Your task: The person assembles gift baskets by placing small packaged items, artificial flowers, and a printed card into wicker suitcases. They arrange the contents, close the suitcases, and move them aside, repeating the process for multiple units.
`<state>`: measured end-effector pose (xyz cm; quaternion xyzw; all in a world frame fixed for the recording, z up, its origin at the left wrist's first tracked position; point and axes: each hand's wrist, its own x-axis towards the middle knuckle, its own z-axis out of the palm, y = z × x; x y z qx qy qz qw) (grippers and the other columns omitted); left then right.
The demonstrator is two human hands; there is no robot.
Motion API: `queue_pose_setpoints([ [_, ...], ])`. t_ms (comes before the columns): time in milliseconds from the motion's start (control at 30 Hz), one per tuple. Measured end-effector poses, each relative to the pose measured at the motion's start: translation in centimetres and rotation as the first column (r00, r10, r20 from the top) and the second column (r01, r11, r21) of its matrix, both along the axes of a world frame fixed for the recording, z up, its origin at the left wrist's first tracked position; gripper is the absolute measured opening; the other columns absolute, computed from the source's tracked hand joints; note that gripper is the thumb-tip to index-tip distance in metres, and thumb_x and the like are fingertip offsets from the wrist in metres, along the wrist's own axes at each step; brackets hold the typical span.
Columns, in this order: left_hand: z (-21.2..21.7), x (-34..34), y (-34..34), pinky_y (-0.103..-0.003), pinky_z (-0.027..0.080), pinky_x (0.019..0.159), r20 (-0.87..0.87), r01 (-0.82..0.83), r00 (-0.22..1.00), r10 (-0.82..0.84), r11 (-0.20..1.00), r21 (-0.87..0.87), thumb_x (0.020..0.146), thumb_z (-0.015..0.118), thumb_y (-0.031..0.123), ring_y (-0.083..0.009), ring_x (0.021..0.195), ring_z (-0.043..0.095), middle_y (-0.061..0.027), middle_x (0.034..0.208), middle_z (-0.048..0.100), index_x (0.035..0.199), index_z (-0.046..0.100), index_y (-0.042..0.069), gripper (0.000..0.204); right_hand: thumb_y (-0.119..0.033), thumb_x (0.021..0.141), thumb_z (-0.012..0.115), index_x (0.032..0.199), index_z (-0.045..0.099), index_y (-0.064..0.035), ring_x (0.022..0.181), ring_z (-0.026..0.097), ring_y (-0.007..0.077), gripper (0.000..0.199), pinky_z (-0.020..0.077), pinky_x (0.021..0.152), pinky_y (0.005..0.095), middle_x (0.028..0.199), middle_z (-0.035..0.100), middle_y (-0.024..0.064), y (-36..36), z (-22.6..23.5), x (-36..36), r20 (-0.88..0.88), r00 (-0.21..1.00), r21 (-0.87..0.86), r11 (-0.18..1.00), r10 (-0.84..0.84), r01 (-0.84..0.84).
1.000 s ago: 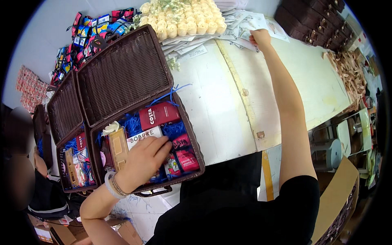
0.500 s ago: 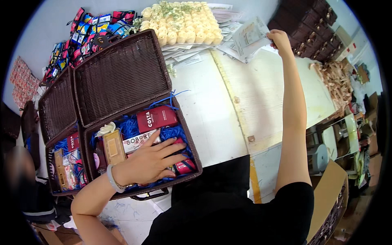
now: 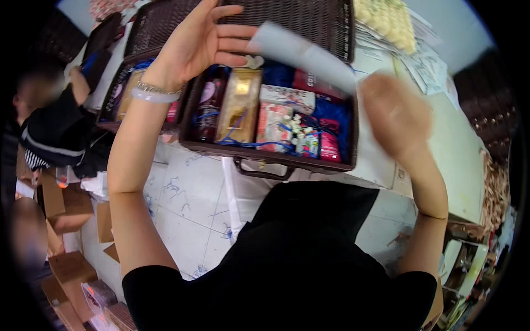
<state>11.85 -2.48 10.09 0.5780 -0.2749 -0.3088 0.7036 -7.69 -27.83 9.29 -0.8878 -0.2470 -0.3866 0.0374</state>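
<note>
In front of me a dark brown wicker case [image 3: 265, 151] lies with its lid [image 3: 326, 25] raised. Blue paper shred [image 3: 341, 121] lines it around a dark bottle [image 3: 210, 105], a gold box [image 3: 240, 105], a white carton [image 3: 287, 98], a floral pack [image 3: 273, 124] and red packets [image 3: 329, 143]. Over it a white paper card [image 3: 303, 55], smeared by motion, hangs from my right hand [image 3: 395, 116], which is blurred but closed at the card's right end. My left hand [image 3: 199, 44] is open, fingers stretched, fingertips at the card's left end; whether they touch is unclear.
A second filled wicker case [image 3: 124, 94] stands at left, near a person in black [image 3: 61, 127]. Cream artificial roses [image 3: 389, 22] and stacked cards [image 3: 428, 71] lie at the table's far right. Cardboard boxes [image 3: 72, 270] sit on the floor at lower left.
My right hand has brought the card from the far card pile to above the case. My left hand has lifted off the case's contents. The view has swung left.
</note>
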Motion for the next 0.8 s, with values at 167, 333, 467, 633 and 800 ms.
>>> queue_pose_setpoints([
  [167,-4.5,-2.4,4.8,-0.024,0.052,0.056,0.252,-0.287,0.946,0.202,0.882,0.373,0.081,0.063,0.004,-0.0151,0.072,0.062,-0.0107,0.091,0.062,0.125,0.041,-0.004,0.05,-0.013,0.063,0.059,0.068,0.055,-0.003,0.061,0.053,0.0157,0.012,0.043,0.043,0.0258,0.069,0.049,0.0058,7.4,-4.2,1.7,-0.084,0.908,-0.312,0.854,0.411,-0.415],
  [333,-6.1,-5.5,5.4,-0.028,0.05,0.063,0.8,-0.62,0.599,0.027,0.649,0.442,0.08,0.062,0.001,-0.0143,0.074,0.06,-0.0064,0.093,0.06,0.111,0.056,0.001,0.032,-0.013,0.065,0.06,0.07,0.057,-0.002,0.067,0.057,0.0176,0.012,0.0467,0.045,0.0274,0.071,0.052,0.0068,8.4,-5.3,3.4,-0.317,0.822,-0.274,0.784,0.473,-0.557],
  [467,-6.3,-6.7,4.5,-0.044,0.036,0.098,0.941,-0.601,0.153,-0.3,0.728,0.33,0.083,0.063,0.027,-0.0343,0.121,0.041,-0.0122,0.129,0.048,0.122,0.053,0.005,0.045,-0.016,0.07,0.061,0.076,0.058,-0.0003,0.073,0.059,0.0202,0.017,0.0512,0.055,0.0316,0.075,0.053,0.0075,9.0,-6.1,5.2,-0.399,0.826,-0.183,0.848,0.398,-0.497],
  [633,-6.6,-7.9,5.3,-0.062,0.019,0.104,0.788,-0.358,0.168,-0.592,0.708,0.608,0.08,0.044,0.063,-0.0384,0.133,0.028,-0.0104,0.143,0.037,0.135,0.043,0.016,0.073,-0.019,0.079,0.065,0.1,0.062,-0.0025,0.082,0.061,0.0255,0.027,0.0521,0.069,0.035,0.094,0.059,0.0124,5.4,-5.5,5.6,-0.489,0.639,0.291,0.801,0.594,-0.522],
  [800,-7.1,-8.8,6.8,-0.059,0.022,0.104,0.806,-0.508,0.045,-0.591,0.681,0.528,0.076,0.052,0.062,-0.034,0.129,0.038,-0.0127,0.138,0.043,0.13,0.048,0.012,0.074,-0.025,0.086,0.061,0.11,0.058,0.0062,0.095,0.058,0.014,0.039,0.0465,0.079,0.028,0.104,0.063,0.0128,-7.1,-4.3,12.7,-0.321,0.937,0.849,0.396,-0.14,0.35],
])
